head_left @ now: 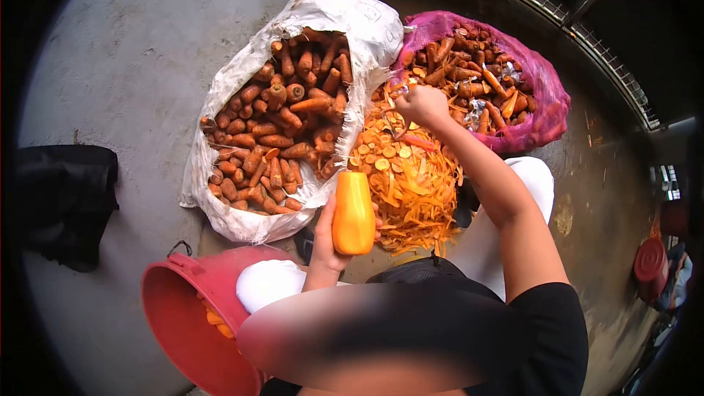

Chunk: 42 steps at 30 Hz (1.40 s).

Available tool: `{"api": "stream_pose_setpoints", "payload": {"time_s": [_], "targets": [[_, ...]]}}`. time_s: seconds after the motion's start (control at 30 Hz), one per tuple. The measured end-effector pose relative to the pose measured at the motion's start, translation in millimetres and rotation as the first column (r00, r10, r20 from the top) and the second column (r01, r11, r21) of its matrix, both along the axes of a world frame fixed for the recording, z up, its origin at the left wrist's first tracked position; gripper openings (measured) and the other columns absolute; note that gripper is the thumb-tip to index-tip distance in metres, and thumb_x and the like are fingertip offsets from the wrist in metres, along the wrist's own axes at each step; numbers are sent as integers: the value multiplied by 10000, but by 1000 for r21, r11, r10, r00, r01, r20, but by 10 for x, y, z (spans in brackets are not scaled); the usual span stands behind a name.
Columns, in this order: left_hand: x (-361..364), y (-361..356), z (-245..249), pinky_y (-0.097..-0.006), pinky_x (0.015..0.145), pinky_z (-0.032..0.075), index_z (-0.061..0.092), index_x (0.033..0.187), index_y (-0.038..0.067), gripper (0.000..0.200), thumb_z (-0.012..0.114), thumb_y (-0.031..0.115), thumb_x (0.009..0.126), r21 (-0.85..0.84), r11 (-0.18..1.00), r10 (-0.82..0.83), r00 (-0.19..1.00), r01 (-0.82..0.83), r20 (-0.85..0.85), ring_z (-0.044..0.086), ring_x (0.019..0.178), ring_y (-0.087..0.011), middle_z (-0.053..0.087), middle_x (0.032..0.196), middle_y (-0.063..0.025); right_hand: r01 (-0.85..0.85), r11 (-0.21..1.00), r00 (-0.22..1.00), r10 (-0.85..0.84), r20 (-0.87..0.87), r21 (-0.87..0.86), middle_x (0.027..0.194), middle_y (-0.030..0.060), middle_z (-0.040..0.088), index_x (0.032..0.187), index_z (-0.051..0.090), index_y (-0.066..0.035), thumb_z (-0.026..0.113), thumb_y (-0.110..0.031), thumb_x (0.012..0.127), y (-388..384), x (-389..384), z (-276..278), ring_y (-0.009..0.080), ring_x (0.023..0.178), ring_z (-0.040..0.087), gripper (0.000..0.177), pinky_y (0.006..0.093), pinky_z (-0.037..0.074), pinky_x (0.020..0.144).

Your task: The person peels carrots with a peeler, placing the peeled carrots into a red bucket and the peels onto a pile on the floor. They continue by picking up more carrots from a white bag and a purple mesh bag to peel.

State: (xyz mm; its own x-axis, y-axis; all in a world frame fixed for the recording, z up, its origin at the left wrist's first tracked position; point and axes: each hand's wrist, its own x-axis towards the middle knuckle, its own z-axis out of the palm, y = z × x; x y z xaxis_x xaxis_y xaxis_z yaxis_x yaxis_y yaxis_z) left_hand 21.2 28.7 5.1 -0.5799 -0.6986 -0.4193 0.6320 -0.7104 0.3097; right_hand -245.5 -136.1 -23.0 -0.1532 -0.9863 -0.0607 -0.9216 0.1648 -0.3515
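Note:
A thick peeled carrot (353,214), bright orange with its top cut flat, stands upright in my left hand (324,243), whose fingers wrap round it from behind. My right hand (425,105) is closed in a fist, away from the carrot, beside the mesh sack. From it sticks a small thin-framed tool, apparently a peeler (400,129), mostly hidden by the fingers. Below that hand lies a heap of carrot peelings (414,202) with several round cut ends on top.
A white woven sack (209,202) of unpeeled carrots lies open at the left. Behind the peelings is a purple mesh sack (556,95) with more carrots. A red bucket (169,323) holding orange pieces tilts at lower left. Black cloth (70,202) lies on the floor.

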Motion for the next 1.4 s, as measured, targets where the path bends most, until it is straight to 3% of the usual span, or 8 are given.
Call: {"api": "stream_pose_setpoints", "payload": {"time_s": [0.1, 0.3, 0.47, 0.6, 1.1, 1.2, 1.3, 1.4], "targets": [[4, -85, -57, -475, 852, 516, 439, 1327, 53, 570, 355, 493, 974, 24, 998, 66, 997, -65, -42, 611, 991, -358, 578, 1129, -200, -58, 998, 960, 62, 271, -24, 558, 130, 617, 646, 702, -62, 537, -393, 797, 68, 116, 318, 275, 546, 630, 399, 392, 504, 564], [-45, -102, -54, -419, 805, 545, 457, 1296, 44, 538, 464, 458, 953, -2, 996, 90, 994, -90, 57, 636, 946, -311, 605, 1099, -170, -269, 962, 715, 165, 679, 51, 456, 23, 554, 556, 653, -54, 573, -323, 859, 274, 402, 486, 102, 395, 496, 414, 277, 404, 436], [-94, -85, -99, -404, 795, 554, 480, 1277, 67, 503, 480, 451, 952, 12, 989, 144, 984, -146, 107, 642, 944, -290, 616, 1099, -141, -381, 921, 565, 302, 768, -81, 446, 13, 543, 539, 623, -31, 568, -307, 916, 636, 552, 609, 64, 400, 497, 470, 260, 373, 400], [-133, -117, -111, -415, 857, 535, 474, 1283, 99, 457, 434, 437, 978, 8, 990, 138, 985, -140, 107, 632, 999, -220, 611, 1127, -88, -601, 695, 644, 714, 276, -395, 464, 45, 518, 505, 593, -80, 615, -248, 830, 808, 671, 579, 214, 461, 510, 366, 340, 410, 566], [-158, -132, -117, -381, 825, 535, 512, 1236, 131, 409, 425, 435, 977, 135, 983, 99, 979, -124, 177, 621, 1001, -207, 607, 1132, -62, -638, 474, 557, 828, 60, -607, 461, -1, 498, 441, 489, -145, 627, -179, 749, 917, 854, 582, 193, 491, 466, 340, 335, 338, 545], [-189, -129, -85, -373, 778, 549, 510, 1234, 114, 418, 428, 431, 976, 104, 984, 122, 972, -145, 202, 636, 949, -221, 618, 1094, -74, -627, 494, 558, 825, 95, -602, 437, 13, 479, 423, 490, -139, 621, -175, 743, 846, 843, 532, 207, 452, 449, 347, 352, 335, 528], [-88, -109, -100, -359, 660, 569, 497, 1230, 73, 452, 419, 439, 976, -13, 1000, 12, 970, -9, 242, 663, 788, -251, 634, 1004, -133, -478, 606, 764, 645, 40, -636, 393, 27, 450, 393, 502, -141, 628, -204, 748, 488, 630, 310, 195, 393, 430, 382, 312, 417, 569], [-113, -30, 107, -335, 657, 552, 479, 1257, 53, 496, 460, 452, 962, -48, 997, -51, 982, 61, 181, 667, 757, -233, 641, 968, -149, -277, 954, 942, 245, -229, -117, 423, -1, 503, 442, 550, -142, 502, -336, 886, -22, 78, 57, 141, 397, 423, 487, 352, 445, 799]]}}
